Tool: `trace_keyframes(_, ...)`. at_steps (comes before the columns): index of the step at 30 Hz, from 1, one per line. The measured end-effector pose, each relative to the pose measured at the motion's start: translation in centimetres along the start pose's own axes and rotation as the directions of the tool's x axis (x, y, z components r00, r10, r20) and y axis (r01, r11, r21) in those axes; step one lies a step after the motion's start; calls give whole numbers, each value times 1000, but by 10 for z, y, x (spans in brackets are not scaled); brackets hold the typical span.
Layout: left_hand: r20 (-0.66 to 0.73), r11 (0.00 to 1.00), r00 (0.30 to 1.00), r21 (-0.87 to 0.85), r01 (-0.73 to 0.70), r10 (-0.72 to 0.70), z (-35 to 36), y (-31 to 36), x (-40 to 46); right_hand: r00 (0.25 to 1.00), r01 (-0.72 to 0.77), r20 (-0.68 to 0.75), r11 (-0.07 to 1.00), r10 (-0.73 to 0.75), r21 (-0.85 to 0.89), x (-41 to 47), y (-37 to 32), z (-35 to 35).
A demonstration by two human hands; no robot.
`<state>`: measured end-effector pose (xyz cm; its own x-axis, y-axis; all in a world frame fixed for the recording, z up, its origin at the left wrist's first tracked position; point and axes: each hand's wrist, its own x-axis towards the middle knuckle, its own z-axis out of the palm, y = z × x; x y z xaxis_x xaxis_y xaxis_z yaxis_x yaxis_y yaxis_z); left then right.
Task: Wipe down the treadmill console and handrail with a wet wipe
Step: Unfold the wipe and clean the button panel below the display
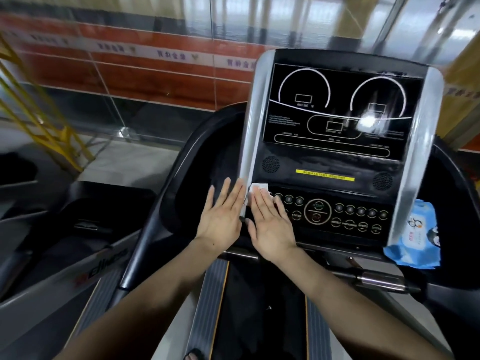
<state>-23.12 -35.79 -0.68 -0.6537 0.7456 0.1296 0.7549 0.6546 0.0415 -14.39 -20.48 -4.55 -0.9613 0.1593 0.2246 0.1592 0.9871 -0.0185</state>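
The treadmill console (335,157) is a black panel with a dark display, a button pad and silver side trims. A white wet wipe (257,187) lies at the button pad's upper left corner, by the left silver trim (255,120). My right hand (271,224) lies flat on the pad, fingertips pressing the wipe down. My left hand (220,216) lies flat just left of the trim, fingers spread, holding nothing. The black curved handrail (179,162) runs along the console's left side.
A blue pack of wet wipes (413,240) sits in the tray right of the console. A metal grip bar (379,280) crosses below it. The treadmill belt (259,307) is underfoot. Another treadmill (78,255) stands to the left, with yellow framing (52,126) behind.
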Motion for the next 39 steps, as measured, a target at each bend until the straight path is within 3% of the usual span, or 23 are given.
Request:
trace_keyframes(12, -55, 999, 998, -44, 31, -33, 8, 23, 4, 994, 102, 33, 994, -100, -44, -21, 30, -10)
trace_keyframes(21, -159, 997, 987, -78, 25, -37, 17, 112, 29, 1000, 16, 8, 999, -15, -33, -83, 128, -21)
trace_keyframes(31, -149, 997, 986, -13, -81, 78, 28, 224, 62, 985, -169, -24, 985, 168, -21, -148, 243, -34)
trace_keyframes(39, -136, 997, 988, -21, -71, 68, 27, 256, 71, 971, -238, -2, 970, 238, 47, -171, 249, -25)
